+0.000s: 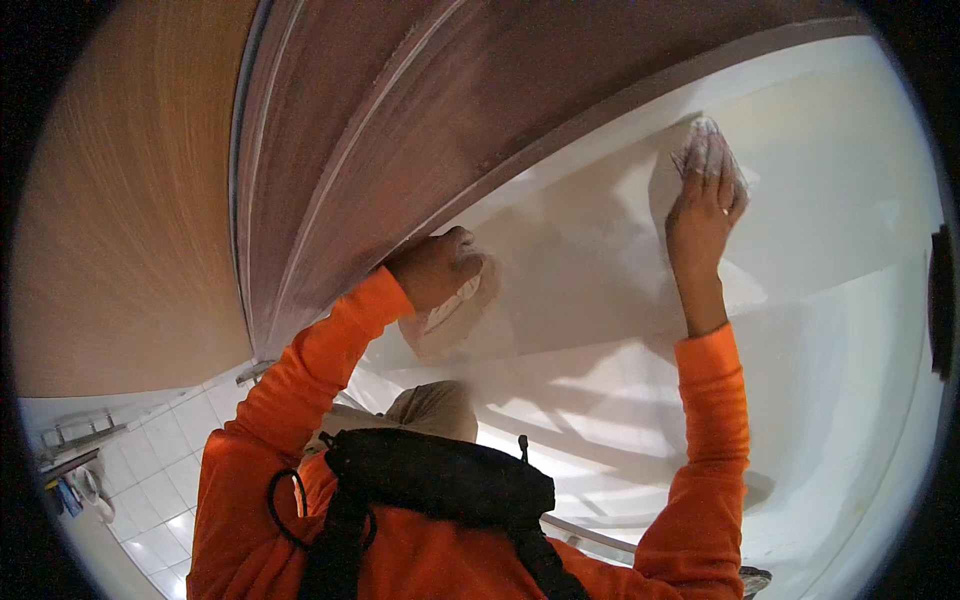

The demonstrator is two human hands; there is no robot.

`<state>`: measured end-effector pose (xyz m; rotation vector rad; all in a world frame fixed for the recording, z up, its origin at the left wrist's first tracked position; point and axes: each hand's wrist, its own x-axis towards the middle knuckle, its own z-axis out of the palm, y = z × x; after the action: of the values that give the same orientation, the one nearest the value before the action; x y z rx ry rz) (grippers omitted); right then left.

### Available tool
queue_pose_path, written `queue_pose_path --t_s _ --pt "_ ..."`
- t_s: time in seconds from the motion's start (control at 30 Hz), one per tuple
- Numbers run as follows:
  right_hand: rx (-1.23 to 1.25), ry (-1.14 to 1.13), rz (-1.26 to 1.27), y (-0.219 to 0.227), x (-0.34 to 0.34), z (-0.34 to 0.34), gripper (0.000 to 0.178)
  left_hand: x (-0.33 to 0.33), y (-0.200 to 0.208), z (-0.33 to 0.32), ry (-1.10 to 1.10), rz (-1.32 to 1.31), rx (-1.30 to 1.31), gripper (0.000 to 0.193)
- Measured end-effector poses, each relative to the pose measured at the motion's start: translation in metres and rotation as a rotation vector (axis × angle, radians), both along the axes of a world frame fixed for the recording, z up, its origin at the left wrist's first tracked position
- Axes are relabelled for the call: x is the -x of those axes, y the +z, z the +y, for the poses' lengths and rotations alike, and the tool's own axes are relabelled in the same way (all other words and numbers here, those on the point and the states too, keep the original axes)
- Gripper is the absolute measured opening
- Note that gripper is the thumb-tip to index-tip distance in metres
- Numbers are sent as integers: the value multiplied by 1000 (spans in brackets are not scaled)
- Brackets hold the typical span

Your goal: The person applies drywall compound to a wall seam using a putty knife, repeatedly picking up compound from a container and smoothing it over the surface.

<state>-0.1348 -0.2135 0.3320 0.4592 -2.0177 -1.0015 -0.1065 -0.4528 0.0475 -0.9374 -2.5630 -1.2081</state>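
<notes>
My right hand (708, 195) reaches up to a smooth white surface. Its fingers press a crumpled whitish wad (698, 135) flat against that white panel (590, 270); whether the wad is cloth or plastic I cannot tell. Close to the lower edge of the brown wooden panel (400, 130), my left hand (435, 268) is closed, fingers curled. A pale edge shows beneath it, but what it holds is not clear. Both hands look dusted with white, and shadows of them fall on the panel.
A lighter wood-grain panel (130, 200) stands at the left. White floor tiles (165, 450) and some small items (75, 490) lie at the lower left. A black bag (440, 475) is strapped across my chest. A dark object (942, 300) sits at the right rim.
</notes>
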Motion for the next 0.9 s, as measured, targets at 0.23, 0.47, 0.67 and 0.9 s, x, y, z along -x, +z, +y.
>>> queue_pose_path --t_s 0.23,0.47,0.67,0.9 --pt "-627 -593 327 -129 43 0 54 9 -17 1 -98 153 -23 31" --pt "-604 -508 -53 -330 11 24 58 -1 18 4 -212 -310 -173 39" --pt "309 -129 -758 -304 -65 12 61 -9 11 -2 -231 -529 -328 43" --pt "406 -11 -700 -144 -104 34 64 1 30 -2 -303 -556 -469 40"
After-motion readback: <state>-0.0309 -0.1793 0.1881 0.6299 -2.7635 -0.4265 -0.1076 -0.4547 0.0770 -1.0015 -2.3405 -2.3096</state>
